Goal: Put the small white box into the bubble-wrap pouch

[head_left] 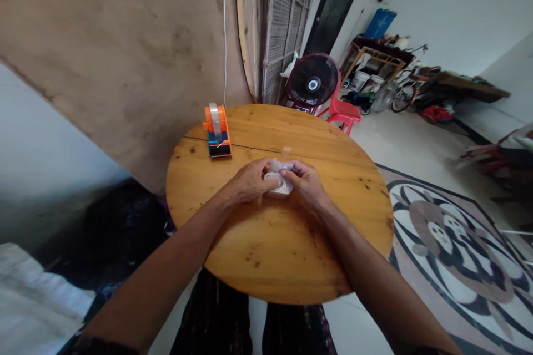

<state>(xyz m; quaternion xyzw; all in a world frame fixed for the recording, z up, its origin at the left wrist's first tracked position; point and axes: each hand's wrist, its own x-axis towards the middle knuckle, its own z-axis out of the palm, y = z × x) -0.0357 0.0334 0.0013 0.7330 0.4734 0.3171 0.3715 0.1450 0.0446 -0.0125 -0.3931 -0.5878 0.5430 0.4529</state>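
Note:
Over the middle of the round wooden table (258, 238), both my hands are closed around a small package in whitish bubble-wrap-like plastic (280, 191). My left hand (252, 180) grips its left side, with the thumb lying across the top. From the right, my right hand (306, 177) pinches the wrapping at the far edge between thumb and fingers. What lies inside the wrapping is hidden. Just beyond the package, a short strip of clear tape (286, 151) shows against the table. An orange and blue tape dispenser (217, 130) with a roll of clear tape stands at the far left of the table.
Past the table's far edge are a dark round fan (313, 80) and a red plastic chair (345, 111). A leaning wooden board (125, 39) borders the left side. Black bags (120, 222) lie at the lower left, and a panda-patterned rug (453, 255) covers the floor at right.

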